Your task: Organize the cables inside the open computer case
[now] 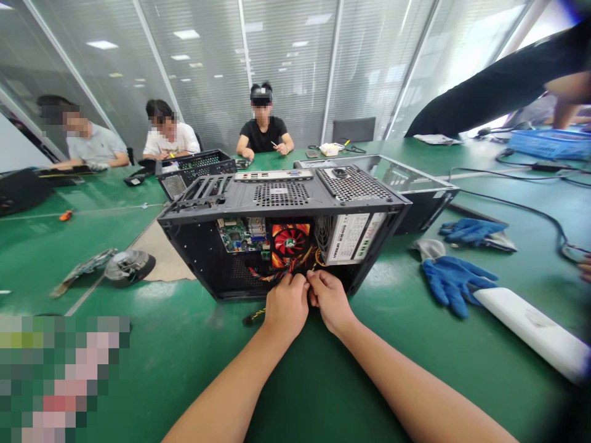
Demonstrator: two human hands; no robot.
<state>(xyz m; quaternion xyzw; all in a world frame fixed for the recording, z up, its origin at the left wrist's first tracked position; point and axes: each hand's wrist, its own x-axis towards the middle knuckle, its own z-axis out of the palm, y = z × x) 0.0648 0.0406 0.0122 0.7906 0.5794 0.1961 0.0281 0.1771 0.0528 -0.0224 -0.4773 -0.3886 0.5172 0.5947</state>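
A black computer case (198,246) lies with its open side facing me. Inside show a green circuit board (237,237), a red and black fan (290,241) and a power supply (353,239) with a white label. Coloured cables (265,275) run along the lower part of the opening. My left hand (289,301) and my right hand (330,298) meet at the case's lower edge, below the fan, fingers pinched together around the cables. Exactly what each fingertip holds is too small to tell. A cable connector (249,320) hangs out left of my left hand.
Blue gloves (455,283) and a white bar-shaped object (530,329) lie on the right. A metal cooler-like part (129,267) sits left. Behind stand another case (427,209) and a black frame (196,165). Several people sit opposite; a dark sleeve (484,86) reaches in right.
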